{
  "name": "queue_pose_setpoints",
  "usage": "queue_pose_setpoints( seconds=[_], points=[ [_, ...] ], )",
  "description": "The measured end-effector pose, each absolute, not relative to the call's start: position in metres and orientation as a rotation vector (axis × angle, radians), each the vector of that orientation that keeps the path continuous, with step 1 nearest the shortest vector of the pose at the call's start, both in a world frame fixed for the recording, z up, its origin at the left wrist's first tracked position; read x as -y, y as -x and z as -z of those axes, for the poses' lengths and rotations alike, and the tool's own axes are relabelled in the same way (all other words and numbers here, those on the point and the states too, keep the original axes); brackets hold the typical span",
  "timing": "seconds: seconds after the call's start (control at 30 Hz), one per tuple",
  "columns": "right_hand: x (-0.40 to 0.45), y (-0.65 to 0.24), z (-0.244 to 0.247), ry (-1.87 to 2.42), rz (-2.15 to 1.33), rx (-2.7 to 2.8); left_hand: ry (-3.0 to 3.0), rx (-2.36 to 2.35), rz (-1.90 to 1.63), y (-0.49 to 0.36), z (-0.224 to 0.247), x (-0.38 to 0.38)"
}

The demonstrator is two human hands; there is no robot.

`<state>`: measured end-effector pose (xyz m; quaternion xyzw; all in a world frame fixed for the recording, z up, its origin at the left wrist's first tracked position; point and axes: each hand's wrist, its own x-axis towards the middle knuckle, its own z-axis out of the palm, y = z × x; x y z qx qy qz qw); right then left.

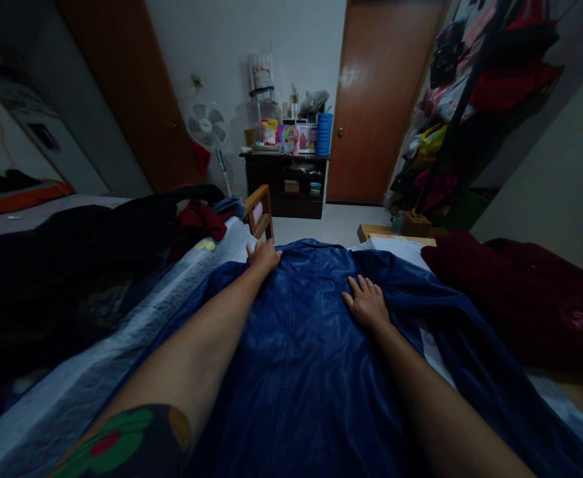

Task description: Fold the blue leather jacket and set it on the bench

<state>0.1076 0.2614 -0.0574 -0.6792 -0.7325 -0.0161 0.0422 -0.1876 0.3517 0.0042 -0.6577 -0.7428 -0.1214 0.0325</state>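
Observation:
A dark blue, shiny leather-like jacket (304, 332) lies spread out with its back panel up and its collar at the far end. My left hand (264, 255) rests on its far left shoulder, fingers apart and holding nothing. On the right side of the upper back, my right hand (366, 301) lies flat with its fingers spread, also holding nothing. One sleeve (471, 332) stretches toward the lower right; the left sleeve is partly hidden behind my left forearm. Beneath the jacket is a light quilted cloth (97, 358).
Dark clothes (72, 265) are heaped on the left, and a maroon garment (510, 292) lies on the right. Beyond the far edge stand a wooden chair (261, 206), a white fan (208, 126) and a dark cabinet (284, 199). Bags (510, 86) hang at the upper right.

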Motion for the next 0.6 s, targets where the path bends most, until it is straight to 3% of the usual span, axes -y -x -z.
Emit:
queue_pose_setpoints(
  seconds=[0.37,0.6],
  points=[
    [-0.261,-0.106,0.055,2.112,0.037,2.239,2.365,1.877,0.252,0.158,0.018,-0.287],
    [-0.261,-0.105,0.055,2.106,0.023,2.225,2.247,1.97,0.32,0.164,0.025,-0.285]
  ],
)
